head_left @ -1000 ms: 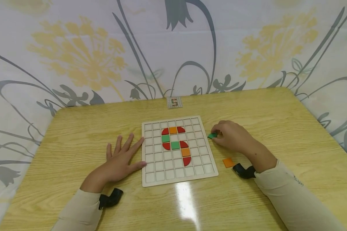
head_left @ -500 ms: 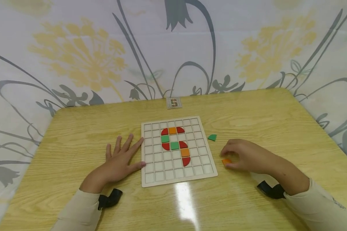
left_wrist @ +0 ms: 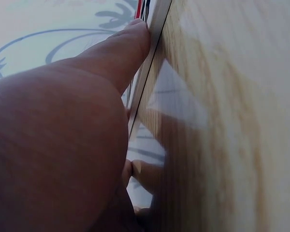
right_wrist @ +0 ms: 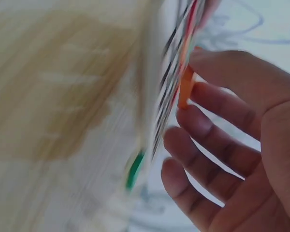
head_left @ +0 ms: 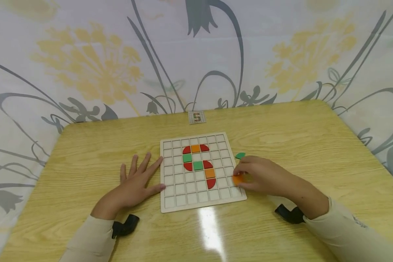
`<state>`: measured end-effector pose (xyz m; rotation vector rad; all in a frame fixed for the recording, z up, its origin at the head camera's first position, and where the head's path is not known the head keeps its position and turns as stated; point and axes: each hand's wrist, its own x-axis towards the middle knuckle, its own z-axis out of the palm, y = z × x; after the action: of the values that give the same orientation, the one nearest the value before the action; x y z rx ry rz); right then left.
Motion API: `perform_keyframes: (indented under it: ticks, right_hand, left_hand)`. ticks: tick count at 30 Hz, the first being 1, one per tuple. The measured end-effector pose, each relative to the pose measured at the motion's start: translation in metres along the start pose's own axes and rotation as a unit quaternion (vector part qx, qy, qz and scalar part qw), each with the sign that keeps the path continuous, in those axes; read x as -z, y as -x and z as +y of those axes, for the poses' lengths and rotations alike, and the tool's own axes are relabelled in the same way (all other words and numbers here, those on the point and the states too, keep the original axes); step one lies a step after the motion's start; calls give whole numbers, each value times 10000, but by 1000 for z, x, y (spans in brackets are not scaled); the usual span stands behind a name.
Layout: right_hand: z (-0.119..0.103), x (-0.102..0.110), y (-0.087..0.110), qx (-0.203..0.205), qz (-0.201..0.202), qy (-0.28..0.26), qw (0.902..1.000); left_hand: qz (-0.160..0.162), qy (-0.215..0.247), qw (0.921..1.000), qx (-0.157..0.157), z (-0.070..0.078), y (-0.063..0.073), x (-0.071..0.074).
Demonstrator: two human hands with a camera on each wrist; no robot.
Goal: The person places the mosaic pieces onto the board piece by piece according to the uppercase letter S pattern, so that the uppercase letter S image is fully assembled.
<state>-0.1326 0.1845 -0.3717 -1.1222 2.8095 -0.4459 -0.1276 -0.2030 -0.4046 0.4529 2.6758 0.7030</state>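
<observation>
An orange square tile (head_left: 238, 179) is pinched between the thumb and fingers of my right hand (head_left: 265, 176), over the right edge of the white grid board (head_left: 178, 203). In the right wrist view the same orange tile (right_wrist: 185, 87) shows edge-on at the fingertips. My left hand (head_left: 134, 183) lies with fingers spread on the table, its thumb and index fingertip touching the board's left edge. Red, orange and green tiles, among them a green square (head_left: 198, 165), form a curved shape on the board. Just beyond my right hand lies a green quarter-round tile (head_left: 240, 155).
A small pattern card (head_left: 197, 117) with an S-like figure lies near the back edge of the wooden table (head_left: 118, 138). Behind it hangs a floral cloth (head_left: 170, 54). A black wrist device (head_left: 126, 226) sits on the left forearm, another (head_left: 289, 214) on the right.
My right hand let go of the green quarter-round tile, moved nearer to the orange square tile, picked it up and carried it left over the board's edge. My left hand has stayed put.
</observation>
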Motion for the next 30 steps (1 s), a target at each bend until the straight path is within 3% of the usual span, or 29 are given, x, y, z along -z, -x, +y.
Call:
perform_keyframes:
  ticks: [12,30]
  right_hand:
    - [-50,-24,-54,291,129,154,9994]
    - [-51,-28,-59,242,-30,-65,9997]
  left_hand:
    - [-25,-20,10000,-31,4,-4,-1]
    - [-16,-36,10000,36,1,-1,2]
